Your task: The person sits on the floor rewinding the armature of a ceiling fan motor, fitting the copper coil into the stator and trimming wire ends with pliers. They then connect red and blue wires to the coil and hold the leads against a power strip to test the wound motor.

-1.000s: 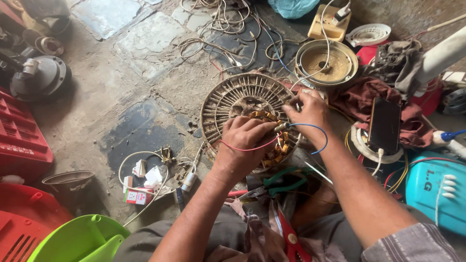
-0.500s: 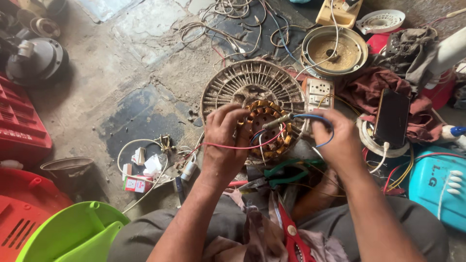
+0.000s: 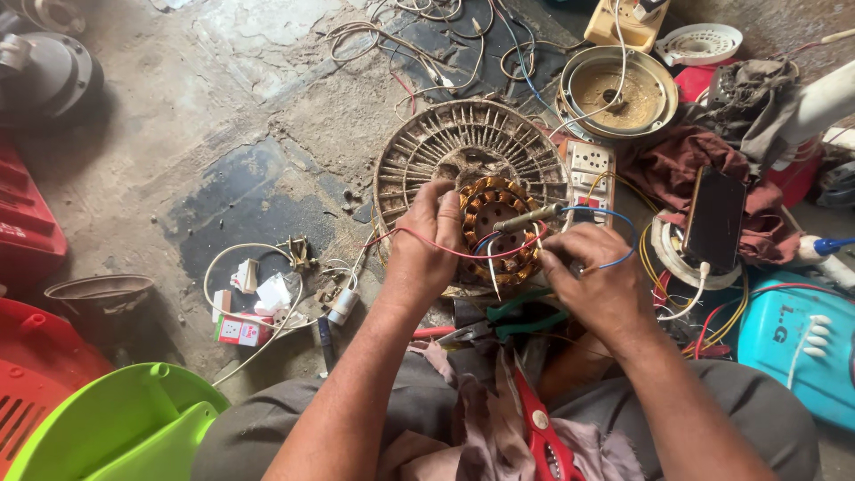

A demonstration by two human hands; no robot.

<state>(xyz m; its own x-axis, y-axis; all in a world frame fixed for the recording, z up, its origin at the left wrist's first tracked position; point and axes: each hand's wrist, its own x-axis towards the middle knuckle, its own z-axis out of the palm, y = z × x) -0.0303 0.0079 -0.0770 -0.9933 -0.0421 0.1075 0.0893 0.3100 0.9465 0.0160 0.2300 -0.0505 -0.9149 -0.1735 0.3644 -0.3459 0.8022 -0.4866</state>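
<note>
Left hand (image 3: 426, 245) gripping stator (image 3: 500, 230) | right hand (image 3: 595, 283) pinching blue wire (image 3: 614, 233), palms down

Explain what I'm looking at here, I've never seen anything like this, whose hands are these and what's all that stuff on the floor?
The camera sits on a person's head, looking down at their own bare hands above a dirty concrete floor. The left hand rests on a round copper-wound motor coil, with a red wire running across it. The right hand holds a thin metal-tipped tool and a blue wire. Behind lies a ribbed round housing. Nearby are loose wires, pliers and a phone.
</note>
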